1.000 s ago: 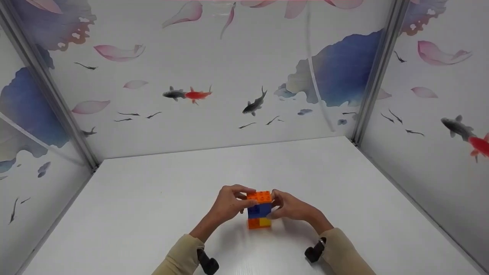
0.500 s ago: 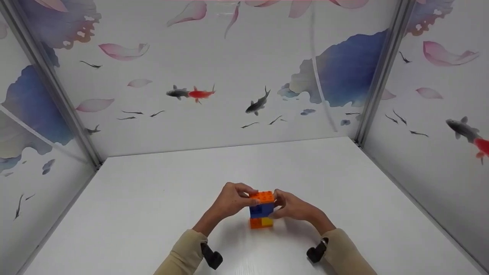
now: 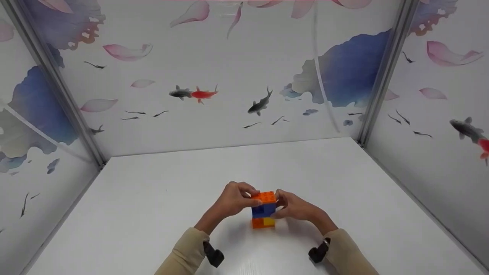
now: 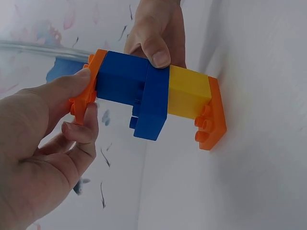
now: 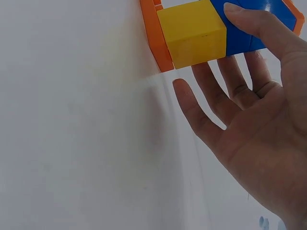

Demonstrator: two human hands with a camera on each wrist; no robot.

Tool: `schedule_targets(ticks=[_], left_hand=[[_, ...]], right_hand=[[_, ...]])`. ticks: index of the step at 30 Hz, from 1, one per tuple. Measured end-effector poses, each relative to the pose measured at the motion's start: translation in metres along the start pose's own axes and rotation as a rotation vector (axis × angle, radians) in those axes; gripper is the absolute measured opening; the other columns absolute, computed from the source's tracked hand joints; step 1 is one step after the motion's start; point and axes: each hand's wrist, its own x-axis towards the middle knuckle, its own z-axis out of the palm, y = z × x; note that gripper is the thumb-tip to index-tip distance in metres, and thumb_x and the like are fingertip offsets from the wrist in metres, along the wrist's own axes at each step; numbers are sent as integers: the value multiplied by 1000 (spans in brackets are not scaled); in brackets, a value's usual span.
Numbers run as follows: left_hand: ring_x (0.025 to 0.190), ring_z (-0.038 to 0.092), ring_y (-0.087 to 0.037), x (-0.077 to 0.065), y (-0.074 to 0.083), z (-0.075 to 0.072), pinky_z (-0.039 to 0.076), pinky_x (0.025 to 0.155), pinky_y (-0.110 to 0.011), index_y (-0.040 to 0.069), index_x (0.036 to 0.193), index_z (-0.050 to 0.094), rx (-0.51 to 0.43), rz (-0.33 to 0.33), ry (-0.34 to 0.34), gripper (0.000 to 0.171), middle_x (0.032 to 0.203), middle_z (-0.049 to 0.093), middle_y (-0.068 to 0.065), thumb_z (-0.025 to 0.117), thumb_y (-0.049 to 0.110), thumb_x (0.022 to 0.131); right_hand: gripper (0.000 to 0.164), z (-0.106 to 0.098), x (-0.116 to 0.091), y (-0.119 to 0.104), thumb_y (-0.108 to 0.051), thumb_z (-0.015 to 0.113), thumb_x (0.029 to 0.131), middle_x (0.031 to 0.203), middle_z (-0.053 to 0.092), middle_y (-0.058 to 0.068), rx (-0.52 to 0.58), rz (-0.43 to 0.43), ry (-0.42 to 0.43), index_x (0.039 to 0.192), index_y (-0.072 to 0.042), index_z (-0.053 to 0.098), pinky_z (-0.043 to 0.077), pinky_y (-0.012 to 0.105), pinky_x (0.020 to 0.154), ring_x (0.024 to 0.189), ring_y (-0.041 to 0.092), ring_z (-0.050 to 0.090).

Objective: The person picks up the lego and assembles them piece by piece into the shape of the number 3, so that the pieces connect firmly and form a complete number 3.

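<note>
A stack of toy building bricks stands upright on the white table in the head view. Its bottom is an orange plate (image 4: 218, 120), which carries a yellow brick (image 4: 187, 91) on one side. Above come two blue bricks (image 4: 122, 76), the lower one (image 4: 154, 108) jutting out with studs showing. An orange studded plate (image 3: 268, 196) tops the stack. My left hand (image 3: 233, 199) pinches this top plate between thumb and fingers. From the other side my right hand (image 3: 300, 208) grips the blue part, its thumb on the lower blue brick and its index finger standing away from the bricks.
The white table (image 3: 183, 175) spreads around the stack. White panels printed with fish and petals enclose it at the back (image 3: 214, 126) and both sides, with metal posts (image 3: 378, 76) at the corners. A black wrist device (image 3: 214, 255) sits on each sleeve.
The head view has shifted slightly, so the whole scene appears a little further right. Left fingers seen beneath the thumb earlier are now hidden. Both hands keep their places on the stack.
</note>
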Motion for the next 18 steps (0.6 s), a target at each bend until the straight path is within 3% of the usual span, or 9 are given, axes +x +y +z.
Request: schedule_targets(ticks=[5, 11, 18], left_hand=[[88, 68, -18, 4, 3, 0, 62, 79, -34, 13, 99, 81, 52, 3, -18, 16, 105, 73, -4, 81, 19, 85], [84, 67, -16, 4, 2, -2, 62, 78, -36, 14, 100, 80, 49, 0, -27, 17, 106, 74, -4, 82, 21, 84], [73, 67, -16, 3, 0, -2, 54, 56, -22, 11, 104, 78, -23, -48, -37, 24, 110, 73, -7, 81, 24, 84]], right_hand=[[36, -1, 0, 2, -16, 74, 88, 128, 62, 8, 6, -5, -3, 112, -9, 49, 49, 48, 107, 119, 26, 59], [37, 0, 0, 2, -15, 75, 87, 128, 62, 9, 4, -5, 1, 113, -9, 49, 48, 50, 108, 120, 27, 59], [37, 0, -1, -1, -17, 75, 87, 129, 61, 10, -7, 1, 4, 111, -9, 48, 48, 51, 108, 122, 29, 58]])
